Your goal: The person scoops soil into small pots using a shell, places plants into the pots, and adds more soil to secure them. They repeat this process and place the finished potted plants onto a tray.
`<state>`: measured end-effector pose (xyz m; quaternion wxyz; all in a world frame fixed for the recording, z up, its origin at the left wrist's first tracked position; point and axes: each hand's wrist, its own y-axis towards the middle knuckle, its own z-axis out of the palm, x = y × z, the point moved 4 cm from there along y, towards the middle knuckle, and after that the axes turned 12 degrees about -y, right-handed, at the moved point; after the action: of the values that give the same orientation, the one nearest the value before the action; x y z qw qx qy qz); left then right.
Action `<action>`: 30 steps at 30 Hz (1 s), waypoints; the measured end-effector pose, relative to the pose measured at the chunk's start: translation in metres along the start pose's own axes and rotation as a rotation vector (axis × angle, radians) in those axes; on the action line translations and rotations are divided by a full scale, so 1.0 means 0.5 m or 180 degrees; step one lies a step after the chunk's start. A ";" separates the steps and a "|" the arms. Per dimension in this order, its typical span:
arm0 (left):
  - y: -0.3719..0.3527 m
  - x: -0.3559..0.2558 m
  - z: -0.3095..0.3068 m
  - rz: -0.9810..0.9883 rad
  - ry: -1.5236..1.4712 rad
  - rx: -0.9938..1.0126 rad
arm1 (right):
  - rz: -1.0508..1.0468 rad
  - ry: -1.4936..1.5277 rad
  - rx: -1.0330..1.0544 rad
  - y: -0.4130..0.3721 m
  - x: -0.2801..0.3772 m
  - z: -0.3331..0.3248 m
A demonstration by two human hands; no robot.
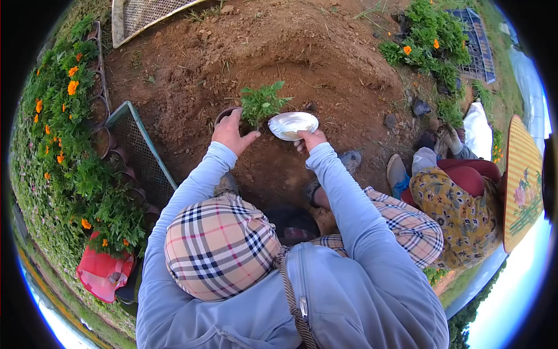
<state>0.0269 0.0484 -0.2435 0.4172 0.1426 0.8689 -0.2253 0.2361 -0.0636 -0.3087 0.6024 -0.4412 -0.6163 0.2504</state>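
My left hand (231, 132) grips the rim of a small dark pot (224, 117) that holds a green seedling (261, 102), set on bare brown soil (325, 70). Just to the right, my right hand (310, 139) holds a shallow white dish (292, 125) by its near edge, level, just beside the seedling. Both arms wear light blue sleeves. What lies in the dish is too small to tell.
Orange marigold plants in pots (70, 157) fill the left, beside a green mesh tray (136, 151). Another mesh tray (148, 14) lies at top left. More marigolds (433, 43) grow at top right. A second person in a conical hat (523, 183) crouches at the right.
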 end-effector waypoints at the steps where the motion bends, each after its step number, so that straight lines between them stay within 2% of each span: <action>1: -0.001 -0.003 -0.002 0.0186 0.0103 -0.0062 | 0.0012 -0.0056 -0.0006 -0.002 0.003 0.004; 4: -0.004 0.000 0.001 0.0675 0.0250 -0.0167 | 0.0112 -0.0053 0.0037 -0.001 -0.007 0.015; 6: -0.007 0.033 0.013 0.0642 0.0029 -0.0296 | 0.0122 -0.0112 0.0046 0.009 -0.025 0.013; 11: -0.021 0.110 -0.010 0.0174 -0.0215 -0.0665 | 0.0344 -0.0136 -0.0118 0.018 -0.059 0.001; 13: -0.024 0.114 -0.020 -0.0274 -0.0639 -0.0772 | 0.0364 -0.0104 -0.0137 0.027 -0.077 -0.003; 14: -0.024 0.106 -0.022 -0.0087 -0.0819 -0.0785 | 0.0353 -0.0062 -0.0106 0.028 -0.080 -0.001; 17: -0.027 0.077 -0.021 0.0233 -0.0359 -0.0759 | 0.0331 0.0022 -0.0022 0.028 -0.079 0.010; 18: -0.022 0.070 -0.020 0.0480 -0.0421 -0.0983 | 0.0286 0.0058 0.0008 0.024 -0.072 0.016; 21: -0.009 0.068 -0.025 -0.0391 0.0110 -0.0498 | 0.0091 0.0068 0.0030 0.012 -0.050 0.033; 22: -0.012 0.063 -0.037 -0.0654 -0.0254 -0.0513 | 0.0016 0.0056 0.0030 0.007 -0.042 0.037; 25: -0.011 0.118 -0.035 -0.0204 -0.1395 -0.0842 | -0.0137 0.0205 0.0197 -0.002 -0.019 0.046; 26: -0.010 0.125 -0.036 0.0013 -0.1525 -0.0801 | -0.0234 0.0171 0.0207 -0.005 -0.011 0.049; 29: -0.023 0.145 -0.037 0.0111 -0.0974 -0.0585 | -0.0495 0.0111 0.0248 -0.013 0.013 0.059; 30: -0.030 0.153 -0.027 -0.0666 -0.2225 -0.0392 | -0.0556 0.0118 0.0267 -0.017 0.019 0.062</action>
<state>-0.0353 0.0467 -0.2925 0.6713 -0.0580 0.6957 -0.2491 0.2053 -0.0525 -0.3013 0.6512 -0.3647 -0.6301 0.2144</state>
